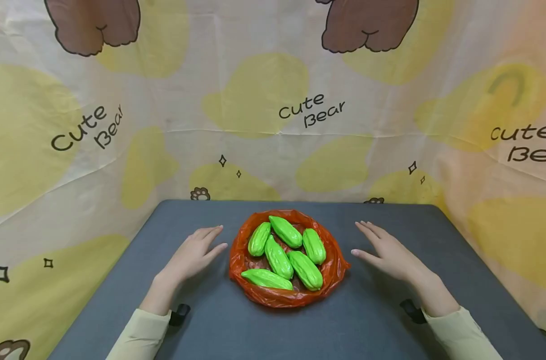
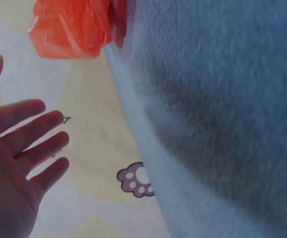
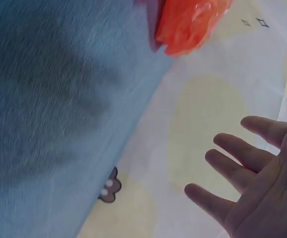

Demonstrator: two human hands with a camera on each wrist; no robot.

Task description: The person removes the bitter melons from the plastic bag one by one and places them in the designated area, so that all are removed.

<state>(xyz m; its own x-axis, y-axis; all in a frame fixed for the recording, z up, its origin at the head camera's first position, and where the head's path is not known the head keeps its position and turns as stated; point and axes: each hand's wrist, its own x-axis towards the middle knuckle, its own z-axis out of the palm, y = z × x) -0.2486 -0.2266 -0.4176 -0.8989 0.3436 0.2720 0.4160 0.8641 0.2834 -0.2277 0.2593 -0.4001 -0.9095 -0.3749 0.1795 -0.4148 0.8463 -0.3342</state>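
In the head view a red plastic bag (image 1: 273, 299) sits on the table with its rim rolled open into a round shape. Several bright green, ridged vegetables, like small bitter gourds (image 1: 306, 270), lie inside it. My left hand (image 1: 192, 254) hovers just left of the bag, its fingers extended and the thumb apart. On the other side, my right hand (image 1: 392, 254) is held the same way, a short gap from the bag. Both palms are bare in the wrist views, where the bag (image 2: 74, 29) shows only its side and hides the vegetables.
A grey-blue table (image 1: 209, 330) carries the bag near its middle. Behind and beside it hangs a printed cloth (image 1: 254, 100) with bears and lettering. Dark wrist straps (image 1: 180, 315) show below each hand.
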